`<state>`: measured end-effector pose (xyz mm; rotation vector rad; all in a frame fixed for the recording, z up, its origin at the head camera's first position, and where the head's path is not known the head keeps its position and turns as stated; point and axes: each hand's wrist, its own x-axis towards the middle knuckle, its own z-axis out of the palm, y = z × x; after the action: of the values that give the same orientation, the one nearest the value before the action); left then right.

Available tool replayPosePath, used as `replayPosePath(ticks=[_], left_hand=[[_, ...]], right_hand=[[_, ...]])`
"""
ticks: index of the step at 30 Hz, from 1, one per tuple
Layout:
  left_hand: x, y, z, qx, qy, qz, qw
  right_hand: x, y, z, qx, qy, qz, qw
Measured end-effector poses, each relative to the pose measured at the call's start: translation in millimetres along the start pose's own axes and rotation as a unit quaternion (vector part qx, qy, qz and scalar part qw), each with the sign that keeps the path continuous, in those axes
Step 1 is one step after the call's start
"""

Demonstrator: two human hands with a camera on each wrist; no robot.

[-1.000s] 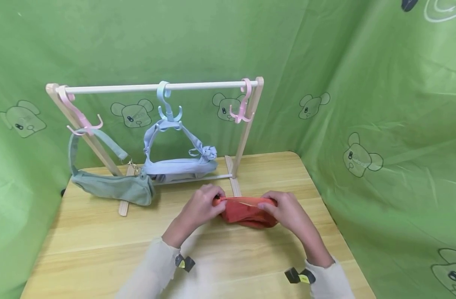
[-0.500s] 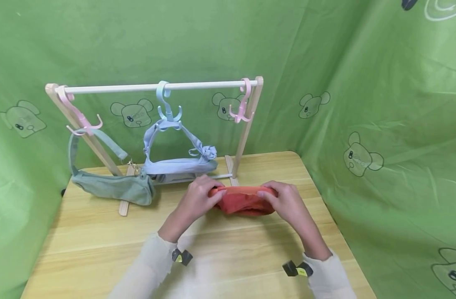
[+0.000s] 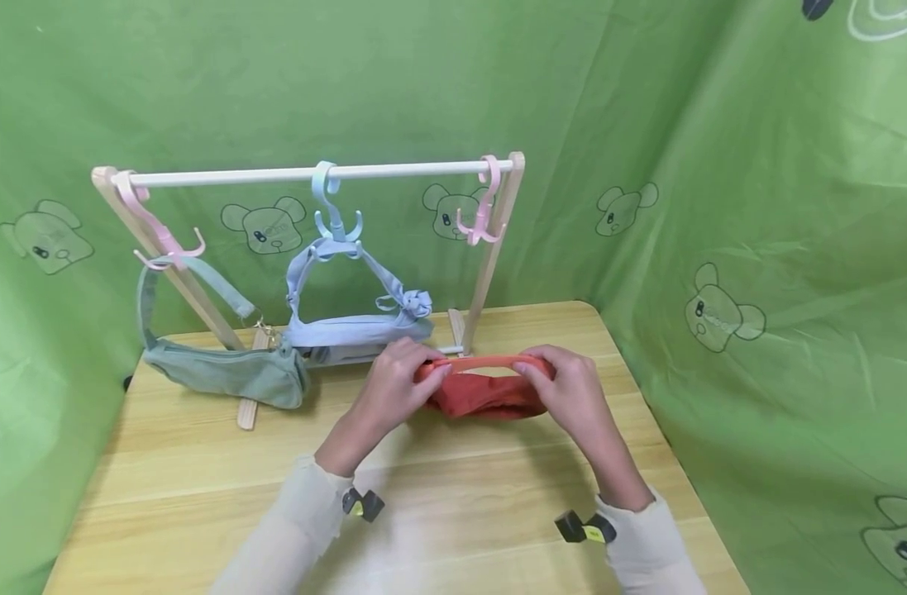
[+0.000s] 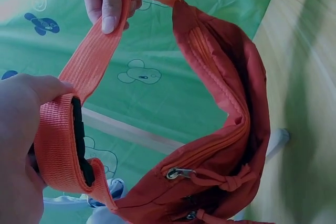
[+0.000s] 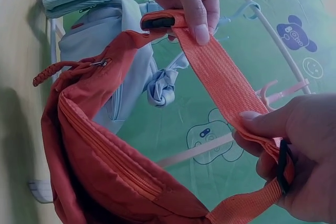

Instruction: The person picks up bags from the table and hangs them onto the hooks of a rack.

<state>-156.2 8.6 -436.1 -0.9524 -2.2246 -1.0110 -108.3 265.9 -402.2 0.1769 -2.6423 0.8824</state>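
A red waist bag (image 3: 490,395) with an orange webbing strap (image 4: 94,66) hangs between both hands above the table. My left hand (image 3: 397,378) pinches the strap beside a black buckle (image 4: 81,140). At the strap's other end, my right hand (image 3: 568,384) grips it between thumb and fingers, next to another black buckle (image 5: 284,166). The strap is stretched between the hands, and the bag's body sags below it. In the left wrist view a zipper pull (image 4: 178,173) shows on the bag's front.
Behind stands a rack with a white rod (image 3: 401,171). A green bag (image 3: 222,372) hangs from its left pink hook (image 3: 159,227), a blue bag (image 3: 356,330) from the blue hook (image 3: 330,202). The right pink hook (image 3: 484,207) holds nothing. Green cloth (image 3: 721,165) surrounds the wooden table (image 3: 453,512).
Both hands have moved up and away from the body with the red waist bag, toward the rack. A gap has opened between strap and bag. The hanging bags stay put.
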Motion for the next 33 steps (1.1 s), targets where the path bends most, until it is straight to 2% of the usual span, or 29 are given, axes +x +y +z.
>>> replayPosePath(ticks=[7,17,33], left_hand=[[6.1,1.9,-2.1,0.000,0.025,-0.007,0.9997],[21.3,7.0,-7.3,-0.003,0.047,-0.008,0.9989],[42.4,17.0,-18.5,-0.018,0.062,-0.057,0.9963]], right_hand=[[4,-3,0.3,0.013,0.031,-0.019,0.999],[13,-6,-1.6,0.033,0.101,-0.043,0.993],[28,-19,-11.9,0.046,0.135,-0.043,0.989]])
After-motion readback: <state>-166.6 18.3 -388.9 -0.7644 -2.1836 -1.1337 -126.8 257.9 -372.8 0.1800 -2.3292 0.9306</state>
